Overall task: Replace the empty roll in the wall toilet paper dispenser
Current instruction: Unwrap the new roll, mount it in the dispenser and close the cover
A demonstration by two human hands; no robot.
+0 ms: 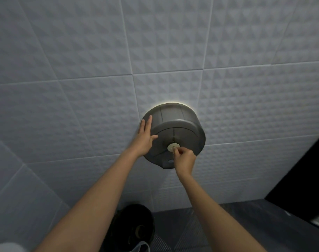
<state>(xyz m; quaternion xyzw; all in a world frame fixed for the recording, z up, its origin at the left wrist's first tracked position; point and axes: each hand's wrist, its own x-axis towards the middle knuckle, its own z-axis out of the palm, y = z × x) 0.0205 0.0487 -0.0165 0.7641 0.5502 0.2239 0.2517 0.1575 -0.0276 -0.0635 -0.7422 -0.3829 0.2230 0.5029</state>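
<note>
A round grey wall dispenser (178,124) hangs on the tiled wall with its cover closed. A pale round lock (172,147) sits in the middle of its front. My left hand (145,137) lies flat against the dispenser's left side, fingers spread, holding nothing. My right hand (185,160) pinches a small key (175,150) that is pushed into the lock. No paper roll shows through the cover.
Pale textured tiles (82,70) cover the wall all round. A black bin with a liner (135,226) stands on the dark floor below the dispenser. A dark panel (306,175) leans in at the right edge.
</note>
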